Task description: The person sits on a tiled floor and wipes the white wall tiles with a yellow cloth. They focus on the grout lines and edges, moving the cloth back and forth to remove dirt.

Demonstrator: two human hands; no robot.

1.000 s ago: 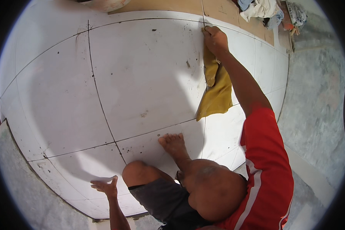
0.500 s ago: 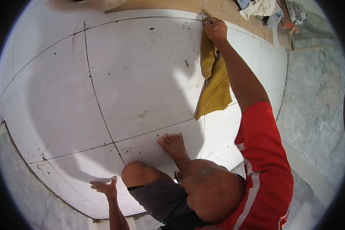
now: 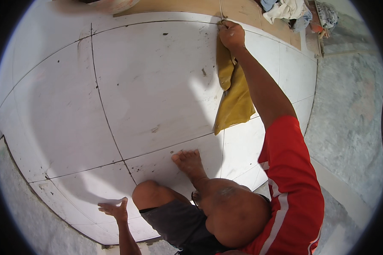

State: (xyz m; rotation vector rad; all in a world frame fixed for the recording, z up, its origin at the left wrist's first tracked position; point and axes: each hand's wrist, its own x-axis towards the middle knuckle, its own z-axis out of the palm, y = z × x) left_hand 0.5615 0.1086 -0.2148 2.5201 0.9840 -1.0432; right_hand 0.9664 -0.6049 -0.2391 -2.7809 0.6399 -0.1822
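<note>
My right hand point(image 3: 232, 36) is closed round one end of a mustard-yellow cloth point(image 3: 237, 100) at the far edge of the white tiles. The cloth hangs in folds toward me, and its wide lower end lies spread over a joint between tiles. Whether anything else is in that fist, I cannot see. At the near left, my left hand point(image 3: 115, 208) is held low by the tiled surface, thumb and fingers apart, with nothing in it. Dark joint lines and small specks of dirt mark the white tiles point(image 3: 153, 97).
Brown cardboard point(image 3: 244, 12) lies along the far edge. Crumpled clothes point(image 3: 285, 12) are heaped at the far right. Bare grey concrete point(image 3: 349, 106) borders the tiles on the right. My bare foot point(image 3: 190, 163) rests on the tiles between my hands.
The whole view has shifted slightly. My right hand and the cloth sit a little further left over the tiles; its grip is the same. My left hand stays spread.
</note>
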